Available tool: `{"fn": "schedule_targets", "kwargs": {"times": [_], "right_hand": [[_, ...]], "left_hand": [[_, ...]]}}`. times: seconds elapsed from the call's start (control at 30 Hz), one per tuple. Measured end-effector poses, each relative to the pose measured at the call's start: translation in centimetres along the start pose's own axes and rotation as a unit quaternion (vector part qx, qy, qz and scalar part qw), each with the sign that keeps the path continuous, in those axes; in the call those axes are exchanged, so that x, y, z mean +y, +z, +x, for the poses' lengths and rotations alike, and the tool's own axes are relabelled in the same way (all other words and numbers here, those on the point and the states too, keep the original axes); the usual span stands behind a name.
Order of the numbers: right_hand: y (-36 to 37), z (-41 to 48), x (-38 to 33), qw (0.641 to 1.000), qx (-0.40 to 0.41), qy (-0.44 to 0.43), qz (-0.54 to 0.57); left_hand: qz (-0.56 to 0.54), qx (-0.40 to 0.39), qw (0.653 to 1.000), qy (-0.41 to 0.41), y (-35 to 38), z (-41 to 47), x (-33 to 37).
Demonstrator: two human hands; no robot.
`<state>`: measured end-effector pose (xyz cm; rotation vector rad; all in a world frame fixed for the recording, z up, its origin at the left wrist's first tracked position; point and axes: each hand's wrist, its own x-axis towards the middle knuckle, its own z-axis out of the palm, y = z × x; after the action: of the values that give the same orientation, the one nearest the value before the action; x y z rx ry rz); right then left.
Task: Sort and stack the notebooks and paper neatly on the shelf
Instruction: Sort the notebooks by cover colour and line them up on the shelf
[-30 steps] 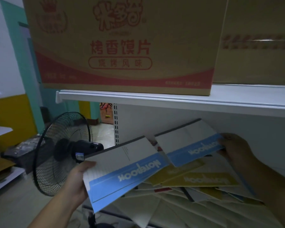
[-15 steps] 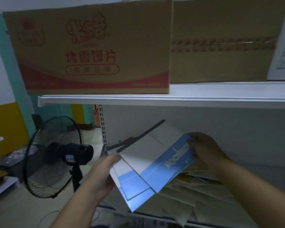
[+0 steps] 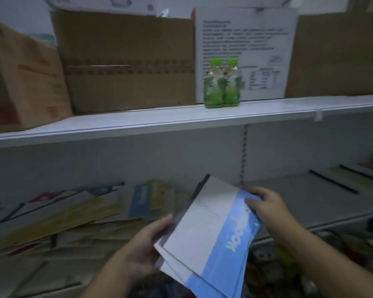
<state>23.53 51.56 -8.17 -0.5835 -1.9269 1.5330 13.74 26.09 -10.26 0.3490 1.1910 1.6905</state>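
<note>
Two white-and-blue notebooks [image 3: 205, 239] lie stacked one on the other in front of the lower shelf [image 3: 306, 203], held in the air between both hands. My left hand [image 3: 142, 248] grips their left edge, thumb on top. My right hand [image 3: 267, 209] grips the blue band at their upper right corner. A loose, overlapping pile of yellow, blue and white notebooks and paper [image 3: 69, 214] covers the left part of the lower shelf.
The upper shelf [image 3: 151, 121] carries cardboard boxes [image 3: 125, 61], a white printed box [image 3: 246, 52] and a green bottle pack [image 3: 222, 82]. More notebooks with dark spines [image 3: 340, 179] lie at the far right of the lower shelf. A slotted upright [image 3: 243, 155] divides the back panel.
The two blue notebooks have been brought together into one stack held by both hands. The view has swung right; the fan is out of sight.
</note>
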Motion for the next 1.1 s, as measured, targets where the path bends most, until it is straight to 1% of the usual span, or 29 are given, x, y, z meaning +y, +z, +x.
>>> {"fn": "schedule_targets", "kwargs": {"times": [0.1,0.13,0.17,0.27,0.3,0.33,0.37,0.4,0.47,0.5,0.53,0.6,0.67,0.7,0.77,0.87,0.97,1.0,1.07,1.1], "right_hand": [[-6.6,-0.5,1.6,0.998,0.055,0.014,-0.027],[-8.7,-0.6,2.2,0.997,0.067,0.018,-0.027],[-10.8,-0.7,2.8,0.996,0.074,0.022,-0.036],[-15.7,-0.8,4.3,0.992,0.094,0.022,-0.079],[-17.1,-0.6,4.7,0.99,0.105,0.014,-0.097],[-18.3,-0.3,5.3,0.987,0.124,0.007,-0.105],[-19.6,0.1,5.9,0.985,0.151,0.008,-0.088],[-20.9,0.6,6.5,0.981,0.188,0.018,-0.051],[-23.3,1.9,7.6,0.965,0.253,0.058,0.033],[-24.2,2.6,8.1,0.958,0.263,0.084,0.076],[-24.9,3.2,8.8,0.954,0.255,0.115,0.111],[-25.7,4.0,9.8,0.958,0.189,0.176,0.128],[-26.3,5.0,10.7,0.975,0.113,0.181,0.055],[-27.0,5.8,10.8,0.98,0.097,0.172,0.02],[-29.2,7.8,10.8,0.982,0.095,0.165,-0.009],[-32.4,10.8,10.5,0.976,0.09,0.2,0.015],[-35.5,13.2,11.3,0.973,0.065,0.217,0.049],[-36.6,14.0,11.8,0.971,0.063,0.222,0.056],[-38.5,15.4,12.9,0.969,0.072,0.229,0.054],[-39.4,16.0,13.4,0.97,0.081,0.227,0.043]], "left_hand": [[0.057,-0.01,0.998,-0.031,4.9,3.7,-2.2],[0.058,-0.02,0.997,-0.044,6.2,5.1,-2.8],[0.056,-0.042,0.996,-0.064,7.7,6.4,-3.6],[0.11,-0.091,0.984,-0.105,12.7,9.8,-6.0],[0.132,-0.079,0.983,-0.103,14.2,11.0,-6.8],[0.17,-0.059,0.98,-0.081,15.8,12.1,-7.6],[0.197,-0.054,0.977,-0.056,17.1,13.5,-8.4],[0.209,-0.053,0.976,-0.035,18.2,14.8,-9.2],[0.187,-0.037,0.982,0.007,19.3,17.7,-10.3],[0.163,-0.025,0.986,0.027,19.8,19.2,-10.6],[0.141,-0.017,0.989,0.04,20.4,20.9,-10.9],[0.108,-0.016,0.992,0.057,22.0,24.3,-11.5],[0.112,-0.04,0.991,0.064,23.7,27.6,-12.1],[0.13,-0.045,0.988,0.068,24.6,29.4,-12.5],[0.154,-0.051,0.983,0.082,26.6,32.5,-12.9],[0.175,-0.051,0.977,0.108,29.4,36.6,-12.5],[0.196,-0.079,0.972,0.105,32.0,40.5,-12.4],[0.18,-0.068,0.976,0.102,33.0,41.9,-12.4],[0.142,-0.013,0.984,0.106,34.7,44.3,-12.7],[0.154,-0.034,0.98,0.119,34.9,45.3,-13.2]]}}
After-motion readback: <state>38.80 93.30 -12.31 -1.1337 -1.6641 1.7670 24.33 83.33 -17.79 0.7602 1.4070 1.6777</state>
